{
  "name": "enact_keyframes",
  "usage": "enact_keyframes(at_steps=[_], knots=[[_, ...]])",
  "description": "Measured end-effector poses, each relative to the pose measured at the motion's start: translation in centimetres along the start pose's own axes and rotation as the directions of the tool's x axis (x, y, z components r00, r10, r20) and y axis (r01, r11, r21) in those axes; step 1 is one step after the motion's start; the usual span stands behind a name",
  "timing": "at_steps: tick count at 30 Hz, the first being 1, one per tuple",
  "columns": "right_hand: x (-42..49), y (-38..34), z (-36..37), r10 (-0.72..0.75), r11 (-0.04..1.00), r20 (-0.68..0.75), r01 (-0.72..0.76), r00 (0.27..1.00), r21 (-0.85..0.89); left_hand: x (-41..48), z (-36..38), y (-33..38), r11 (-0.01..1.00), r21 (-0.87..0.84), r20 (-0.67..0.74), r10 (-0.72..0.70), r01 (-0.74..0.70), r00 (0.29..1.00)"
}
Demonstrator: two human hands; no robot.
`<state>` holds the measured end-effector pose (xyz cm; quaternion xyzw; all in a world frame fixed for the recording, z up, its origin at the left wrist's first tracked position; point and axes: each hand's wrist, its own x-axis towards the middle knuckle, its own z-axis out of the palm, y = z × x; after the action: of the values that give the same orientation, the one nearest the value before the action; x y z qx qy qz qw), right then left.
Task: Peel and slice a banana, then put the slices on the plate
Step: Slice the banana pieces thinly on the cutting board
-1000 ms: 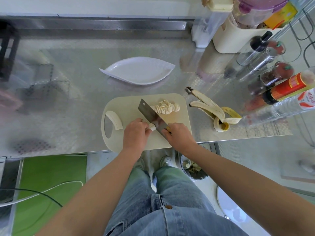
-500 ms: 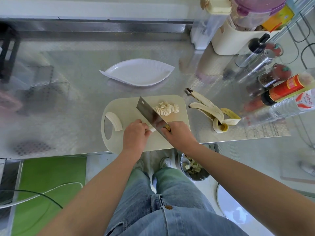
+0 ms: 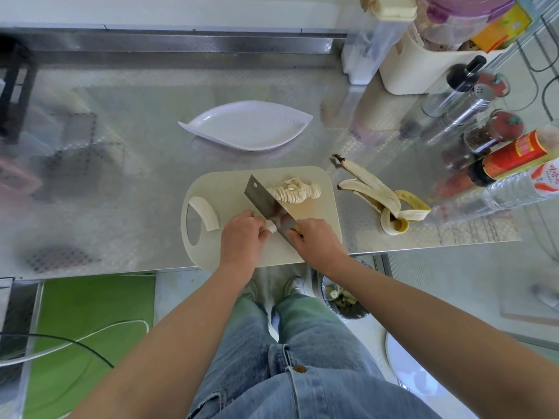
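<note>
Hands: left hand (image 3: 242,237) pinches banana stub (image 3: 271,227), mostly hidden | right hand (image 3: 317,240) grips cleaver (image 3: 266,202), handle covered

The cleaver (image 3: 267,204) in the right hand (image 3: 314,240) goes through one short stroke. Half a second ago its blade stands a little farther left and higher over the cutting board (image 3: 230,182), showing more of its flat side. Now it is back down where it was a second ago, its edge against the cut end of the banana stub (image 3: 271,227) that the left hand (image 3: 242,237) pinches. Whether the pile of slices (image 3: 295,192) beside the blade has gained a slice cannot be told
</note>
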<state>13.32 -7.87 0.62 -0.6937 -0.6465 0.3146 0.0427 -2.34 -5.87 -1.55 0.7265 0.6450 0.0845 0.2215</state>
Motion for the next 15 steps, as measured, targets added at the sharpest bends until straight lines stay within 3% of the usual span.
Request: enact_keyframes(at_steps=[6, 15], knots=[[-0.23, 0.19, -0.48, -0.012, 0.997, -0.060, 0.016, 0.998, 0.070, 0.03, 0.00, -0.02, 1.000, 0.022, 0.005, 0.009, -0.009, 1.000], [-0.28, -0.34, -1.02, -0.036, 0.999, -0.032, 0.037, 0.999, 0.031, 0.06, 0.03, -0.01, 1.000, 0.011, -0.004, 0.012, -0.012, 1.000]])
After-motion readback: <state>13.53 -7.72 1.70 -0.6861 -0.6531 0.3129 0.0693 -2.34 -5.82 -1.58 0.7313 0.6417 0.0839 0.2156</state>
